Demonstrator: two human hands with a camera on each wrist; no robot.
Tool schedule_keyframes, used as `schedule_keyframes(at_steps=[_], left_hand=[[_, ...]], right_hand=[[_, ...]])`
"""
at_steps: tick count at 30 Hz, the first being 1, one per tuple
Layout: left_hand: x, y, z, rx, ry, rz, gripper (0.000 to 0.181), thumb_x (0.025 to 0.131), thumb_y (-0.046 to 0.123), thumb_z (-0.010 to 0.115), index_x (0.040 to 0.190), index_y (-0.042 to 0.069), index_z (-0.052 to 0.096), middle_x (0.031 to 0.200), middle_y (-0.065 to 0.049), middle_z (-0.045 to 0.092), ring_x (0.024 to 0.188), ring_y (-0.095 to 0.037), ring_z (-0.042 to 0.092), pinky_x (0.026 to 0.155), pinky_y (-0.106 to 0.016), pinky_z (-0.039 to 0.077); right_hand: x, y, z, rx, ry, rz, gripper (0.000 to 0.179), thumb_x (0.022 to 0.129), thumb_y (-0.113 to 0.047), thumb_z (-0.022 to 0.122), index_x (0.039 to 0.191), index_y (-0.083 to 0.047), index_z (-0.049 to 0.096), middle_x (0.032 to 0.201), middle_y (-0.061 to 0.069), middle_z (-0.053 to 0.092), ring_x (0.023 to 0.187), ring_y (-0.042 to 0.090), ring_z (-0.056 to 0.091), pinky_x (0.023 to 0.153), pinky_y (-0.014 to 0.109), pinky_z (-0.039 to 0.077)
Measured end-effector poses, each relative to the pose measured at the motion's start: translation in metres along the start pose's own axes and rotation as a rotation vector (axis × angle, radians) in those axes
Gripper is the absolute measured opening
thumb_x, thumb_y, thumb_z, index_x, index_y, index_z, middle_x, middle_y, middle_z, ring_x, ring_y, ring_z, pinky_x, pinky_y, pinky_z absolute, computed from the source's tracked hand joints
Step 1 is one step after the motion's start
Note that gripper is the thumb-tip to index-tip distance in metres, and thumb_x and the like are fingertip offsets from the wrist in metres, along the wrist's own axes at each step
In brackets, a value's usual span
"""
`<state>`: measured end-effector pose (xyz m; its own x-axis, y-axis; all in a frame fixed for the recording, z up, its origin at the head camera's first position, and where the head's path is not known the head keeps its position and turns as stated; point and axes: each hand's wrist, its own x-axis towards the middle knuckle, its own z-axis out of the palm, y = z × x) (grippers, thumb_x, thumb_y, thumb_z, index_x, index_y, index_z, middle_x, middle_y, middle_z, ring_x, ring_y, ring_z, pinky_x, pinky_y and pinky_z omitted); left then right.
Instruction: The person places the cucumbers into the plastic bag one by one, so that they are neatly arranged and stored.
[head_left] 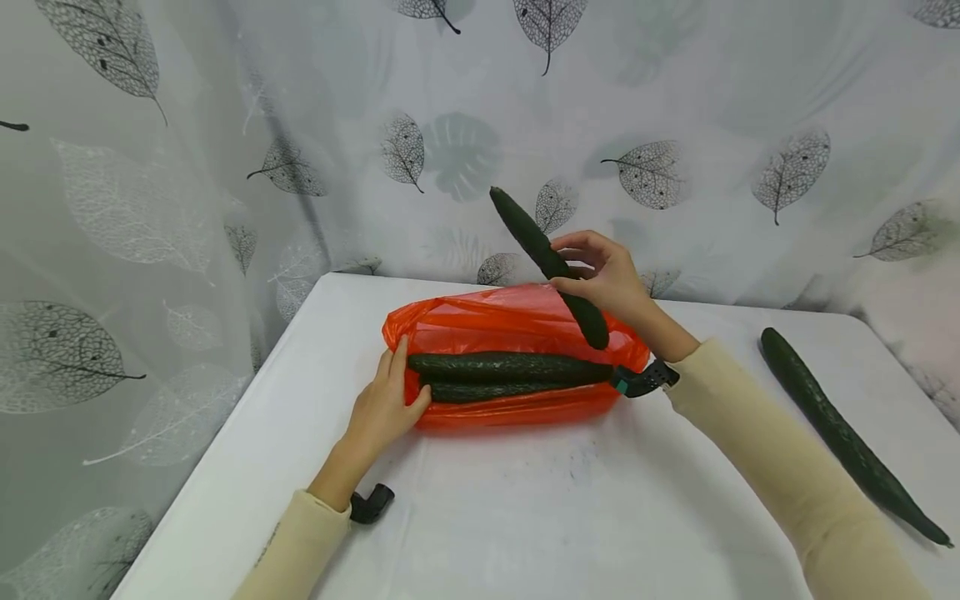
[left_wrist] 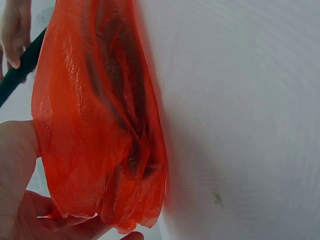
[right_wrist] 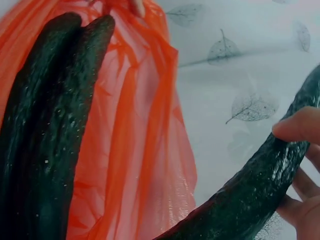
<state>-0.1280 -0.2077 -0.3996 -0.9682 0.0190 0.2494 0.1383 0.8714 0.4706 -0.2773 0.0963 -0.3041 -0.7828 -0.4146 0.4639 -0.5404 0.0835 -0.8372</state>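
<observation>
Container, one: I am counting a single red plastic bag (head_left: 487,323), lying on its side on the white table (head_left: 540,517), its mouth gaping upward between the two hands. Contents, two: an upper cucumber (head_left: 510,367) and a lower cucumber (head_left: 491,391), dark green, lying lengthwise side by side and touching. The upper one's end is resting between the left index finger and thumb; the lower one's end is sitting right at the left thumb tip.

Cucumbers, four in all: two lying in the bag, one being held, one lying loose.

Held cucumber (head_left: 533,245), one: I am seeing the right hand (head_left: 611,279) gripping it around mid-length, thumb on the near side and fingers on the far side. It is slanting above the bag, one end pointing away past the fingertips, the other angling down below the thumb, over the bag's right part.

Loose cucumber (head_left: 834,429), one: it is lying on the table well to the right of the right fingers, beyond the sleeve.

Hands, two: the left hand (head_left: 384,408) is holding the bag's left end; as far as the crumpled film is letting me see, its fingers are bending around that end.

Wrist devices, two, black: one (head_left: 371,504) is sitting behind the left fingers, one (head_left: 645,380) below the right.
</observation>
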Motion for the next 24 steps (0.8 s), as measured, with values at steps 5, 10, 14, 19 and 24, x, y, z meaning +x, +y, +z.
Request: schedule_keyframes(at_steps=[5, 10, 14, 19, 24], left_hand=[[0.001, 0.001, -0.001, -0.004, 0.012, 0.008, 0.082, 0.088, 0.022, 0.067, 0.152, -0.002, 0.022, 0.142, -0.023, 0.039, 0.070, -0.030, 0.060, 0.072, -0.048, 0.058], [-0.001, 0.000, -0.001, -0.001, -0.013, -0.016, 0.082, 0.088, 0.022, 0.066, 0.153, -0.002, 0.021, 0.145, -0.024, 0.037, 0.074, -0.033, 0.062, 0.073, -0.049, 0.058], [-0.003, -0.001, -0.003, 0.005, -0.019, -0.019, 0.082, 0.089, 0.023, 0.065, 0.153, -0.001, 0.020, 0.146, -0.025, 0.036, 0.074, -0.034, 0.063, 0.073, -0.049, 0.057], [-0.004, 0.000, -0.005, -0.004, -0.006, -0.027, 0.082, 0.089, 0.022, 0.067, 0.153, -0.002, 0.020, 0.146, -0.024, 0.036, 0.080, -0.034, 0.064, 0.075, -0.049, 0.057], [-0.002, 0.001, -0.007, -0.011, 0.006, -0.018, 0.082, 0.089, 0.022, 0.066, 0.152, -0.003, 0.020, 0.145, -0.025, 0.036, 0.087, -0.036, 0.064, 0.076, -0.049, 0.057]], right_hand=[[-0.001, 0.005, 0.005, 0.014, -0.072, -0.065, 0.040, 0.079, 0.013, 0.071, 0.117, 0.008, 0.060, 0.118, 0.004, 0.063, 0.107, 0.014, 0.062, 0.093, 0.026, 0.052], [-0.008, 0.012, 0.014, 0.018, -0.163, -0.083, 0.038, 0.078, 0.016, 0.070, 0.114, 0.011, 0.060, 0.125, 0.016, 0.060, 0.115, 0.010, 0.058, 0.096, 0.027, 0.050], [-0.011, 0.018, 0.021, 0.000, -0.225, -0.093, 0.036, 0.078, 0.016, 0.070, 0.112, 0.012, 0.060, 0.128, 0.027, 0.056, 0.116, 0.004, 0.055, 0.098, 0.030, 0.049], [-0.013, 0.026, 0.028, -0.055, -0.317, -0.103, 0.034, 0.081, 0.011, 0.070, 0.113, 0.005, 0.062, 0.129, 0.024, 0.057, 0.119, 0.012, 0.055, 0.101, 0.043, 0.047], [-0.015, 0.035, 0.032, -0.097, -0.353, -0.111, 0.034, 0.080, 0.011, 0.071, 0.112, 0.000, 0.065, 0.125, 0.019, 0.060, 0.116, 0.027, 0.056, 0.099, 0.049, 0.048]])
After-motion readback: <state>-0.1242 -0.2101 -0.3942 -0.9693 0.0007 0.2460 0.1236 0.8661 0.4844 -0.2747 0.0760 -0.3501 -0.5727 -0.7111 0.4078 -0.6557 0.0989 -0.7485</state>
